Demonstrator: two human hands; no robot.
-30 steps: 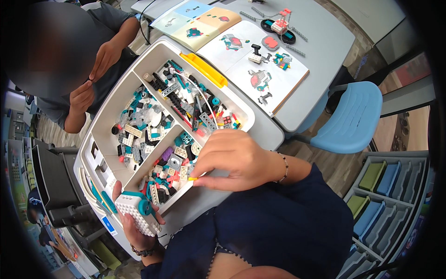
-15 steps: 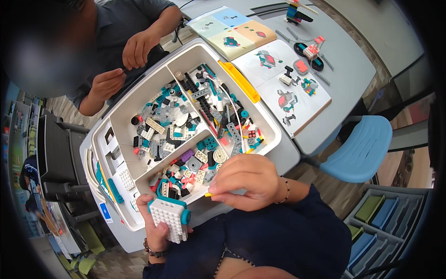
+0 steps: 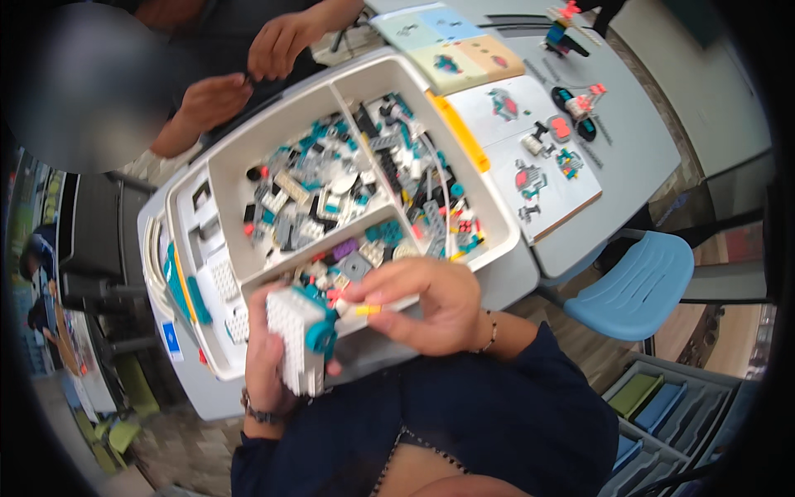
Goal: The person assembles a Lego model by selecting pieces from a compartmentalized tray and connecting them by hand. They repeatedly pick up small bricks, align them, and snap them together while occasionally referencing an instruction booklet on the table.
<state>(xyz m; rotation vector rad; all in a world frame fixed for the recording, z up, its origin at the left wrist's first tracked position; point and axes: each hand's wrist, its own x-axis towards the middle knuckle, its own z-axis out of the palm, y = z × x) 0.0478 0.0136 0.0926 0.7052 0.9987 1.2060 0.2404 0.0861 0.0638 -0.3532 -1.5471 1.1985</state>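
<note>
My left hand (image 3: 263, 360) is closed around a white studded building block (image 3: 290, 338) with teal parts, including a round teal piece (image 3: 320, 336) on its right side. Just right of it, a small yellow building piece (image 3: 369, 310) is pinched between the thumb and fingers of my right hand (image 3: 439, 302). Both hands are over the near edge of a white sorting tray (image 3: 217, 186). Loose teal, white, black, grey and coral building pieces (image 3: 319, 207) fill its compartments; my hands hide part of the nearest one.
Across the tray, another person's hands (image 3: 217, 101) pinch something small and dark. An open picture booklet (image 3: 542, 195) lies at the right, with small assemblies on and beside it. A yellow handle (image 3: 460, 132) edges the tray. A blue chair (image 3: 633, 286) stands at the right.
The white block has come up and turned, showing more of its teal side. My right hand has moved left and up, bringing the yellow piece closer. The whole view has shifted slightly.
</note>
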